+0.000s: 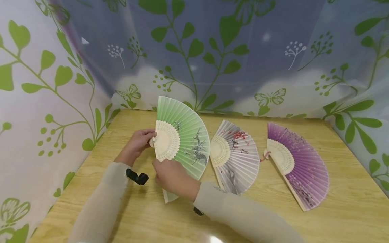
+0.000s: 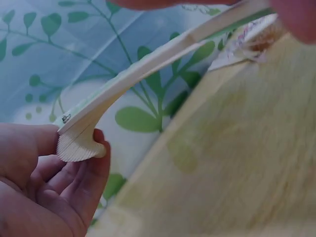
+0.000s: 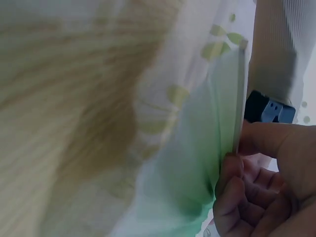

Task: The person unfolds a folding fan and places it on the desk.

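A green folding fan (image 1: pixel 185 135) with dark branch drawings is spread wide above the left part of the table. My left hand (image 1: pixel 140 143) pinches its pivot end; in the left wrist view the stacked pale ribs (image 2: pixel 79 144) sit between thumb and fingers. My right hand (image 1: pixel 174 177) grips the fan's lower guard stick, and the right wrist view shows thumb and fingertips pinching that pale stick (image 3: pixel 240 98). To the right, a grey-white fan (image 1: pixel 235 158) with red blossoms lies open, partly behind the green one. Farther right lies an open purple fan (image 1: pixel 307 165) with a tassel at its pivot.
The wooden table (image 1: pixel 267 216) ends at a hanging cloth (image 1: pixel 267 60) with leaf and butterfly prints, at the back and both sides. Black wrist cameras (image 1: pixel 137 177) are strapped to the sleeves.
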The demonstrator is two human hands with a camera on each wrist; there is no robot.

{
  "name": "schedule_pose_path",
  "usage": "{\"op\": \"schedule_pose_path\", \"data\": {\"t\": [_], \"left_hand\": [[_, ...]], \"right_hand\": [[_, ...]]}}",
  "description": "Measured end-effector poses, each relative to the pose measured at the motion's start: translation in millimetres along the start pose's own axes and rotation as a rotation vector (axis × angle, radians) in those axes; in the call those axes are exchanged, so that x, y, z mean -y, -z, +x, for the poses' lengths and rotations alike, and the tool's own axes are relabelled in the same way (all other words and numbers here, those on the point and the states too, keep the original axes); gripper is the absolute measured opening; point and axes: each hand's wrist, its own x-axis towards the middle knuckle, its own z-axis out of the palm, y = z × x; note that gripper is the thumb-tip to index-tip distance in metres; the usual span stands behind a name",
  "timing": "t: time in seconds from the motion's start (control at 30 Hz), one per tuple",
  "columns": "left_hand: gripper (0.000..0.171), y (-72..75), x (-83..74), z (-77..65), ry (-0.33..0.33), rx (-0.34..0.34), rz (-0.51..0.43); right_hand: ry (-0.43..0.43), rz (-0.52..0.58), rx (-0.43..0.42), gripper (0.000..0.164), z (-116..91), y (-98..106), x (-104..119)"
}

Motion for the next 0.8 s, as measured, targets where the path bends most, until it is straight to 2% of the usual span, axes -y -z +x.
{"op": "schedule_pose_path", "data": {"t": [0.13, 0.47, 0.6, 0.8], "left_hand": [[0.045, 8.2, 9.6, 0.2, 0.032, 0.044, 0.017], [0.044, 21.8, 33.2, -1.1, 0.133, 0.098, 0.116], [0.044, 24.1, 34.2, -0.6, 0.165, 0.120, 0.226], [0.032, 19.8, 26.9, -1.5, 0.142, 0.052, 0.447]], "right_hand": [[-0.011, 0.033, 0.065, 0.015, 7, -5, 10], [-0.036, 0.049, 0.132, 0.013, 17, -26, 26], [-0.032, 0.048, 0.146, 0.013, 19, -31, 30], [-0.039, 0.058, 0.167, 0.012, 18, -35, 30]]}}
